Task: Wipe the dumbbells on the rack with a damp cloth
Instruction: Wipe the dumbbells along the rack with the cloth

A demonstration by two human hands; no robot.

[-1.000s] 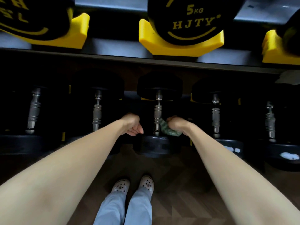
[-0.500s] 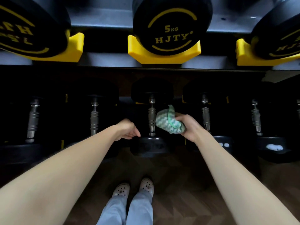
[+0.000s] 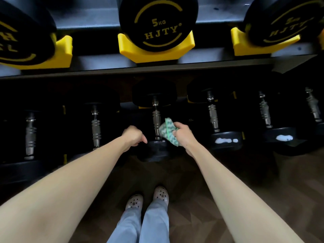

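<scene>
Here, the rack (image 3: 201, 64) fills the upper half of the view. Its top shelf carries a 5 kg dumbbell (image 3: 157, 23) in a yellow cradle (image 3: 154, 54) at 12 o'clock, and the dim lower shelf holds a row of dumbbells side by side. The one in hand is the middle dumbbell (image 3: 156, 118) of that lower row. Its long axis runs from 12 to 6 o'clock, with the far head tucked under the top shelf, the near head pointing back at the person, and the ridged steel handle bare between them. The right hand (image 3: 184, 135) sits at 3 o'clock of that handle, fingers clamped round a bunched green-and-white cloth (image 3: 167, 131). The cloth's free edge is just beside the handle, and contact cannot be made out. The left hand (image 3: 134, 136) is at 9 o'clock of the near head, curled into a fist with nothing in it, one fingertip close to the head's rim. The cloth hand is the nearer of the two, so the handle lies at roughly 10 o'clock from it. My judgement is that a stroke should run along the 12-to-6 line.
</scene>
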